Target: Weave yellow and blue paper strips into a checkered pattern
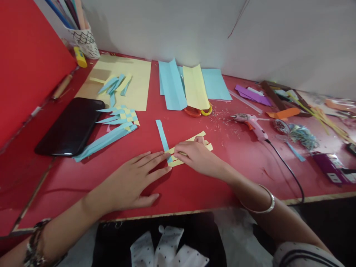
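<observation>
Below: red tabletop [191, 193] | behind: pale wall [178, 33] | atop: yellow strips [175, 162]

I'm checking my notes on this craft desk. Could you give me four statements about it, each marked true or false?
1. The right hand holds scissors. False: it is at the pale-yellow paper strips.
2. The left hand lies spread on the red tabletop. True.
3. The pink glue gun lies left of the black rectangular phone. False: it lies to the right.
4. A white cup with black markings stands at the rear left. True.
</observation>
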The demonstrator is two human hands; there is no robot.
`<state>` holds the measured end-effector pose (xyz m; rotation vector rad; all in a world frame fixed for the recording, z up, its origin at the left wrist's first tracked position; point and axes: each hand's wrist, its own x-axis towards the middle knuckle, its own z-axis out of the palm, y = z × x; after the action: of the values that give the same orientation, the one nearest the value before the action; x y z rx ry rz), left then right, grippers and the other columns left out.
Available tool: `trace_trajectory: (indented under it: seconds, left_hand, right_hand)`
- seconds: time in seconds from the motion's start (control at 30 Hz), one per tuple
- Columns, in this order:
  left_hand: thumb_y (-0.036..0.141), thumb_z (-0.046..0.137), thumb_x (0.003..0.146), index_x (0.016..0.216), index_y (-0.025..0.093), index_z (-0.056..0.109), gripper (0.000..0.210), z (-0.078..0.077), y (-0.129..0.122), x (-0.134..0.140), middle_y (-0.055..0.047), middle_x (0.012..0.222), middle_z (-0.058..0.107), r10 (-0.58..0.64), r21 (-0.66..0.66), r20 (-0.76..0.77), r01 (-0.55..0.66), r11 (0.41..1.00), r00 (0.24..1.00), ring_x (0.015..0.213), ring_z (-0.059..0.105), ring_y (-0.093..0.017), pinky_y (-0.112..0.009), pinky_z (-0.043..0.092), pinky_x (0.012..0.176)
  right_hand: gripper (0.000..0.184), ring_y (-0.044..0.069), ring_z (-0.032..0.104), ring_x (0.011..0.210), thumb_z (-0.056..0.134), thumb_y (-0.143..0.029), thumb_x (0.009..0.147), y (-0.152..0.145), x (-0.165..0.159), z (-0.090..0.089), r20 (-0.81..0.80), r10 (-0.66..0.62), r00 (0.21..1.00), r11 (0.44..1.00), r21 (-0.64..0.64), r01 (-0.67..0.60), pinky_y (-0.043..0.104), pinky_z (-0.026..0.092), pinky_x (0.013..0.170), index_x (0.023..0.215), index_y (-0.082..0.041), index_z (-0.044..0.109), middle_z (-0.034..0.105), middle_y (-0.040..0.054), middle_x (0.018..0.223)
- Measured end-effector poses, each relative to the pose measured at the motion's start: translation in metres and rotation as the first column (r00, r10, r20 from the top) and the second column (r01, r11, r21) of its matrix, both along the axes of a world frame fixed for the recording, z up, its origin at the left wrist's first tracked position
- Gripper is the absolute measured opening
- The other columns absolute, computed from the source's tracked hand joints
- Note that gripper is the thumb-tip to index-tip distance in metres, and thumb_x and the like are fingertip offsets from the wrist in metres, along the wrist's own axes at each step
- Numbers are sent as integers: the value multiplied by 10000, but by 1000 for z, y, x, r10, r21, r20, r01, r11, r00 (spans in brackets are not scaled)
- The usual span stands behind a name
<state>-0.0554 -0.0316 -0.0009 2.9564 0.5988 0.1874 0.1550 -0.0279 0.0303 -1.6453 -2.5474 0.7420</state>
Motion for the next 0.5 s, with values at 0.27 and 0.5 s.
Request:
trace_trajectory:
  seconds: [0.27, 0.5]
  left_hand:
    - [389, 455, 791, 1225, 187, 481, 479, 1, 0, 1, -115, 1396, 348, -8, 10, 9, 8, 1000, 1000, 1212, 406, -233, -391, 341, 994]
    - [397, 453, 794, 1232, 193, 475, 484, 1, -1, 0, -101, 1411, 323, 2, -9, 7, -2, 1000, 1000, 1225, 388, -226, -385, 318, 1011]
  right_hand:
    - [288, 91, 408, 636, 334, -247, 911, -1, 0, 0, -10, 9, 1000, 1000, -12, -9, 284, 171, 694, 667, -152, 455, 547, -21, 724]
    - [294, 85, 398, 611, 322, -243, 906, -2, 0, 0, 3, 4, 1000, 1000, -8, -4, 283, 175, 688, 651, -151, 436, 533, -22, 696]
